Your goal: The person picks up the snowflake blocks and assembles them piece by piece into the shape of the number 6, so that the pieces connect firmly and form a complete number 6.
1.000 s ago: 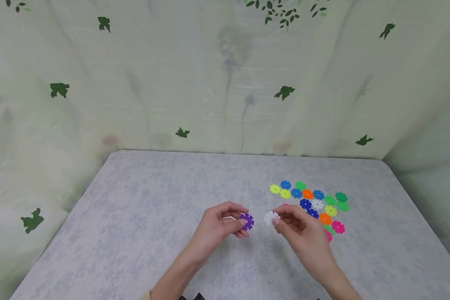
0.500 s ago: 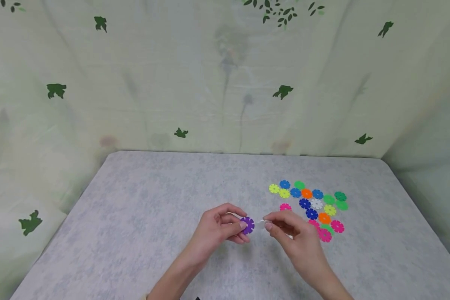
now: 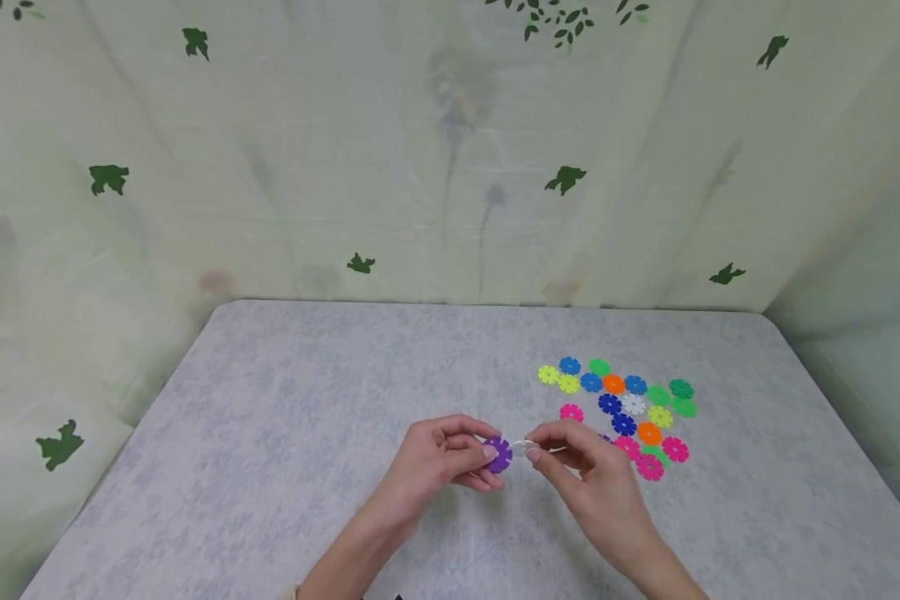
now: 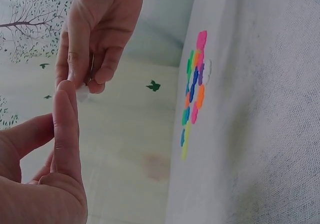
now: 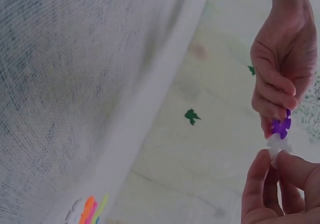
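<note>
A purple notched disc (image 3: 499, 456) is pinched between the thumb and fingers of my left hand (image 3: 446, 454), its flat face toward the head camera. My right hand (image 3: 588, 467) pinches a white notched disc (image 3: 522, 447), turned nearly edge-on in the head view. The two discs meet at their rims above the table; whether their notches interlock, I cannot tell. In the right wrist view the white disc (image 5: 278, 145) sits right against the purple disc (image 5: 281, 127). My left fingers hide the purple disc in the left wrist view.
Several loose notched discs lie flat on the grey table (image 3: 307, 400) to the right, among them an orange disc (image 3: 649, 433), a pink disc (image 3: 675, 450) and a yellow disc (image 3: 548, 375). A pale curtain (image 3: 390, 167) with printed green birds stands behind the table.
My right hand has moved left toward the left hand and turned the white disc from face-on to nearly edge-on. The white disc has come up against the purple disc's rim.
</note>
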The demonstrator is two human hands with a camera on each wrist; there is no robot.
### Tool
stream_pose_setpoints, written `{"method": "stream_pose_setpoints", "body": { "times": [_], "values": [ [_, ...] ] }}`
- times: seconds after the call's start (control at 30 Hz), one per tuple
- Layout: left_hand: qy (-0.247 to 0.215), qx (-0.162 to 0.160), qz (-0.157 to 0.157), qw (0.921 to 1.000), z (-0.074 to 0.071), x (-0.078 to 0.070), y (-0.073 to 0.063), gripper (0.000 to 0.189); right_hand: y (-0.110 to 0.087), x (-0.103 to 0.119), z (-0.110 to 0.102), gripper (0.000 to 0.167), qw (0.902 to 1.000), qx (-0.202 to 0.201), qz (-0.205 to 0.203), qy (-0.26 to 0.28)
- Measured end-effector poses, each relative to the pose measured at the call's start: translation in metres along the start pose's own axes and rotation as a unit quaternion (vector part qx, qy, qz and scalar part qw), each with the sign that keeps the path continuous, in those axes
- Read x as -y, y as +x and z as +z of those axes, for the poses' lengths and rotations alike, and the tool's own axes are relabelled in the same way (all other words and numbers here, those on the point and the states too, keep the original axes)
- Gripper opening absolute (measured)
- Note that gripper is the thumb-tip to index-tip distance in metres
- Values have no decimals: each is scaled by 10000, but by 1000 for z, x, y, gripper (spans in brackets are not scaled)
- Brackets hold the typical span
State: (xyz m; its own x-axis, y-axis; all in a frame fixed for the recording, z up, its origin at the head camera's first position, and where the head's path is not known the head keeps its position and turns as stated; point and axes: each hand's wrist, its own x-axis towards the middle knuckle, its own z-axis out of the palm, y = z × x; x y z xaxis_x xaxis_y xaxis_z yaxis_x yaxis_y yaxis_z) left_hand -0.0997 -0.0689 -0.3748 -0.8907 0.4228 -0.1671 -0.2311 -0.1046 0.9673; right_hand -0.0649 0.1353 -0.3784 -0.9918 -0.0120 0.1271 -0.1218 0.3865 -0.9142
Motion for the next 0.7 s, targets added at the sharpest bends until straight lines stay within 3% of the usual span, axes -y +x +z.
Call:
{"method": "stream_pose_setpoints", "body": {
  "times": [0.4,0.57,0.7],
  "values": [
    [-138,119,1,9998,2,4,0,22,-4,-7,1,23,9909,54,-1343,96],
    [-195,27,-76,9998,2,6,2,24,-3,-7,2,22,9932,119,-1132,244],
    [-248,-19,-147,9996,1,7,3,23,-1,-10,3,19,9963,307,-669,443]
  ]
}}
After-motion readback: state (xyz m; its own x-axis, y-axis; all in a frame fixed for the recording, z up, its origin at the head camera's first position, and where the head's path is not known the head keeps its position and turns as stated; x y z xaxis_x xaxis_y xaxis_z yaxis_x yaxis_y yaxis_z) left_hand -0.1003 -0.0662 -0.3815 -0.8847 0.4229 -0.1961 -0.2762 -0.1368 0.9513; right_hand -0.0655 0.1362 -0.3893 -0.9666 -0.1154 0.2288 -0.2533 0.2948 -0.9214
